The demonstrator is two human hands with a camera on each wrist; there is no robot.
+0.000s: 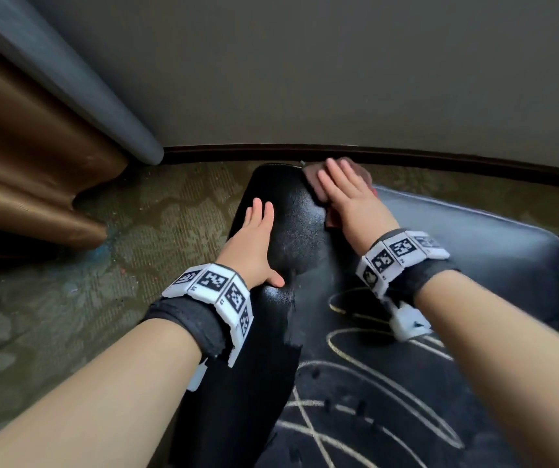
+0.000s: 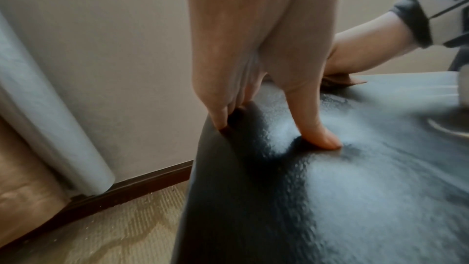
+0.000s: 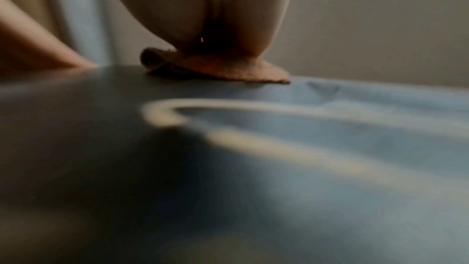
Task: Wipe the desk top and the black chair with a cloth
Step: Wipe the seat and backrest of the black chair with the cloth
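1. Cloth: pinkish-brown, bunched flat on the top edge of the black chair, at the far end of that edge from us, toward the wall.
2. Our right hand lies on the cloth, fingers straight and a little spread, palm pressing down. No pinch; we hold it by pressure alone. The right wrist view shows the cloth's edge poking out from under the palm.
3. Our left hand braces the chair nearer to us. The fingers drop over the chair's outer side and the thumb dents the padded top. It holds no cloth, and the fingers are mostly straight.
4. Key relation: the padded top edge runs lengthwise away from us, from the left hand toward the wall. The cloth sits at the far end, and the unwiped run lies between the two hands. We judge the next stroke comes back along that axis, toward the left hand.
5. Right hand does the wiping; left only steadies.
6. Risk, as we judge it: the cloth could slip off the rounded edge toward the carpet.
7. No desk in view. A curtain hangs at left.
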